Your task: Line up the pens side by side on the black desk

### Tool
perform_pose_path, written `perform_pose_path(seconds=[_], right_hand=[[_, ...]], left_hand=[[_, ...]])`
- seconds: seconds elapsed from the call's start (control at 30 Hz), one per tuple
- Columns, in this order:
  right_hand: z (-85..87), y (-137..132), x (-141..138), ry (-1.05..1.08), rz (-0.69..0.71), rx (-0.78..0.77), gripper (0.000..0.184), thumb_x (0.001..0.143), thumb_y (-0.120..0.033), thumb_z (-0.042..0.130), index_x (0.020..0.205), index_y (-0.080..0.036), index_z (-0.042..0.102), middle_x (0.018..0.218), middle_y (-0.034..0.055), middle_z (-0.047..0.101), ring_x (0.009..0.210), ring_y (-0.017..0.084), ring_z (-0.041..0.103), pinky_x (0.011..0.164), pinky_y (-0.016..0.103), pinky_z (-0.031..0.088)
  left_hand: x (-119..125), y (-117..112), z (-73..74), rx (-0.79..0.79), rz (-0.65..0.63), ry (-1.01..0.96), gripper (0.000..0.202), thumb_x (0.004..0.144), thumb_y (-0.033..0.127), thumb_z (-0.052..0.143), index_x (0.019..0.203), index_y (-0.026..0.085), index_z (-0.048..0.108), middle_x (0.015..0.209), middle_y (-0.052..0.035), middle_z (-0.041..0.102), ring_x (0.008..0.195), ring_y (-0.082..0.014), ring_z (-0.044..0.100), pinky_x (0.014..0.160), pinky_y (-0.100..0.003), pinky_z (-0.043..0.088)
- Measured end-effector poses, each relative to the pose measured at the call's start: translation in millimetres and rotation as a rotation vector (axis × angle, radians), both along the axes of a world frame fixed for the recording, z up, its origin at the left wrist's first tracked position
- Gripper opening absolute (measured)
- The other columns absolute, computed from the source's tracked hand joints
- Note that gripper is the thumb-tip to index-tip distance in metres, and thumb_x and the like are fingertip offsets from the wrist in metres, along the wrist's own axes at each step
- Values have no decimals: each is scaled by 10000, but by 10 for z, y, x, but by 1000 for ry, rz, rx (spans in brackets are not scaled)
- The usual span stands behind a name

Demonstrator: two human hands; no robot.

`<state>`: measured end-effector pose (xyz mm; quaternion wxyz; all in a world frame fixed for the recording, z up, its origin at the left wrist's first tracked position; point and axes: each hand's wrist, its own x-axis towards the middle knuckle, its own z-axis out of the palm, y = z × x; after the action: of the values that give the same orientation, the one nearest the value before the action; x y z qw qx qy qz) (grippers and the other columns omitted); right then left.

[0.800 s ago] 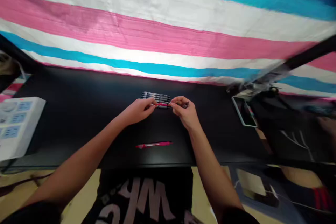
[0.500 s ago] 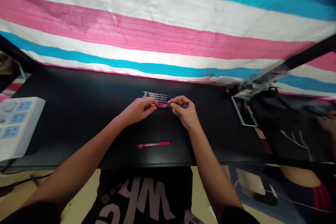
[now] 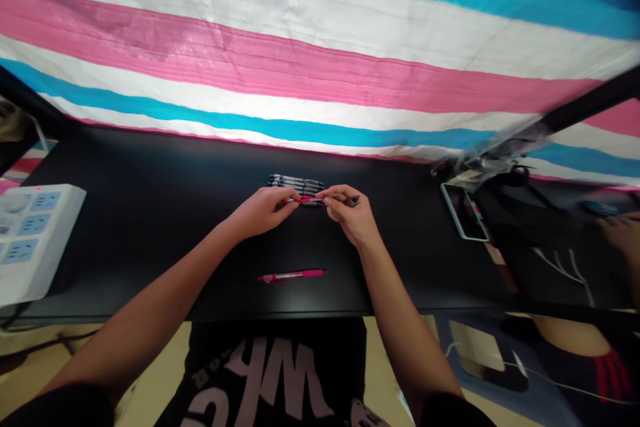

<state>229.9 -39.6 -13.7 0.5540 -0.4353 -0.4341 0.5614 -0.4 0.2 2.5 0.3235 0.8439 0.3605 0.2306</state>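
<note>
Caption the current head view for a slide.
Left grip on a slim red piece, right grip on a dark-ended piece, near a row of dark pens; pink pen in the foreground.

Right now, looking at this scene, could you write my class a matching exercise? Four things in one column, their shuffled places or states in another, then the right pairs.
Things
1. pink pen
2. row of pens
3. phone
4. socket box

Places or states
A. dark-screened, off to the side of the right hand
B. white, at the picture's left edge
C. alone, near the front edge of the table
D. partly hidden by the left hand

Pairs
1-C; 2-D; 3-A; 4-B
</note>
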Motion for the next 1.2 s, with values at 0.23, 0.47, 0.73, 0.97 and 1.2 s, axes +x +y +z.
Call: perform_pose_path(seconds=[0.23,0.47,0.73,0.97,1.2], right_hand=[[6,-9,0,-4,16,-3,191,754,-317,863,879,-220,756,901,62,796,477,58,346,463,271,227],[-10,-12,-8,-53,17,-11,229,748,-359,872,882,-224,745,915,58,791,496,68,364,466,272,241],[-25,-17,-19,-171,49,-15,255,745,-391,879,869,-207,754,880,37,756,535,71,404,499,261,296],[0,-29,-41,-103,27,-34,332,760,-434,855,1002,-230,754,819,2,656,526,71,362,509,272,297],[66,36,2,135,-107,-41,327,857,-552,676,867,-228,723,768,20,567,611,134,472,642,333,479]], left_hand=[[11,-11,28,-16,1,12,216,985,297,532,1000,180,712,705,3,642,618,-131,552,627,-262,367],[15,-20,22,-52,-1,-10,224,987,306,531,1001,177,714,675,13,613,602,-122,533,620,-255,367],[26,-30,30,-51,-12,-6,214,977,297,534,994,177,710,667,14,612,586,-123,527,599,-249,352],[21,-24,18,-38,2,-2,227,981,306,533,1012,181,719,680,8,632,597,-130,549,606,-254,370],[16,-21,26,-24,15,-7,219,986,290,526,1006,177,713,719,3,655,613,-126,559,630,-252,392]])
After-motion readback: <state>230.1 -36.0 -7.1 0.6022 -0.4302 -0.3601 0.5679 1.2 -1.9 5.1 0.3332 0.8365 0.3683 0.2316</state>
